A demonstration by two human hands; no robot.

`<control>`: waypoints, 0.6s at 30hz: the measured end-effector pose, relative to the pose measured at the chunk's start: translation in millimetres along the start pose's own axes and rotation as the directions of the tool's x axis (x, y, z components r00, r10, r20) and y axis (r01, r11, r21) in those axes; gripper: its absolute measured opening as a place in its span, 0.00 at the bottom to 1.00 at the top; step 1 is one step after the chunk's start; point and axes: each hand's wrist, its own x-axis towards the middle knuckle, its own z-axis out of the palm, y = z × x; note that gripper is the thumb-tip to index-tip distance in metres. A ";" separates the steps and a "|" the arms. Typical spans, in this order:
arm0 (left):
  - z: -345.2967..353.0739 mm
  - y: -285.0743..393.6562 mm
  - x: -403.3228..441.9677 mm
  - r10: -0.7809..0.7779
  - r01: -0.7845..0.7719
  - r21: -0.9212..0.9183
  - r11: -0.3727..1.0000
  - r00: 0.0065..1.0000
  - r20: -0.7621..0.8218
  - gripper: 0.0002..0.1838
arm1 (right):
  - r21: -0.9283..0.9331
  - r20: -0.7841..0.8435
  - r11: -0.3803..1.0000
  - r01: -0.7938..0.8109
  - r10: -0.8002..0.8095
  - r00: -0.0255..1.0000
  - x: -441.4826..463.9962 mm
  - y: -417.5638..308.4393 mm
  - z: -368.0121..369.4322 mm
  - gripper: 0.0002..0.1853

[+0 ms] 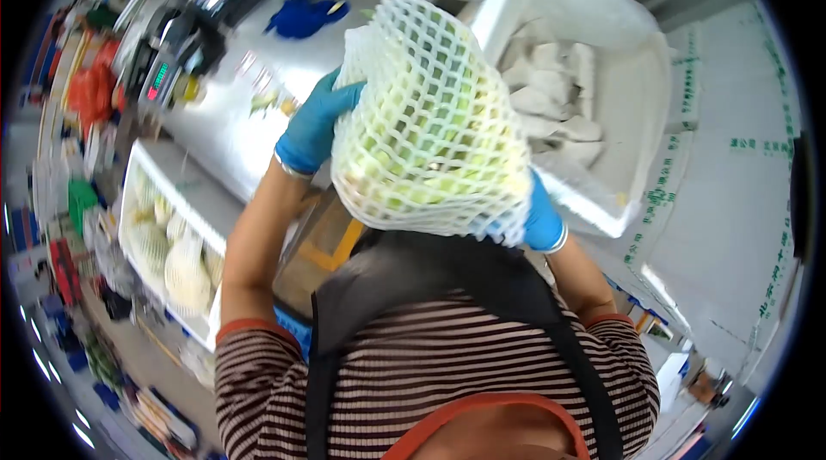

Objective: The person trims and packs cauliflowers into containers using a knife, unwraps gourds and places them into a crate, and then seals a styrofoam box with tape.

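Together on one filled foam net (430,129), two gloved hands (317,123) (544,217), finger spread unclear.

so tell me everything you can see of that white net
The white net looks like foam, with diamond holes, stretched around pale green contents too blurred to name. It bulges at the near end and narrows toward a peaked far end. It is held before the black apron, the blue-gloved left grip on its left side, the right grip at its lower right, fingers partly hidden.
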 end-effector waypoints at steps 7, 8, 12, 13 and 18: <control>-103.2 -8.2 -158.2 -0.222 0.381 0.443 0.811 0.902 -0.370 0.28 | 0.409 0.129 0.861 -0.303 0.274 0.953 -49.0 43.2 130.4 0.28; -107.1 -14.0 -169.3 -0.228 0.393 0.470 0.791 0.901 -0.370 0.28 | 0.400 0.156 0.835 -0.378 0.345 0.926 -52.4 32.5 137.5 0.28; -100.8 -21.9 -173.9 -0.238 0.355 0.621 0.699 0.934 -0.266 0.27 | -0.085 0.015 0.964 -0.252 0.255 0.967 -32.8 14.3 154.4 0.21; -95.9 -26.6 -173.9 -0.235 0.347 0.637 0.689 0.938 -0.256 0.27 | -0.264 -0.001 0.960 -0.095 0.098 0.995 -22.3 6.8 166.5 0.18; -100.1 -56.7 -178.7 -0.164 0.356 0.699 0.620 0.930 -0.329 0.35 | -0.735 0.221 0.587 0.339 -0.265 0.939 3.6 -5.1 203.4 0.12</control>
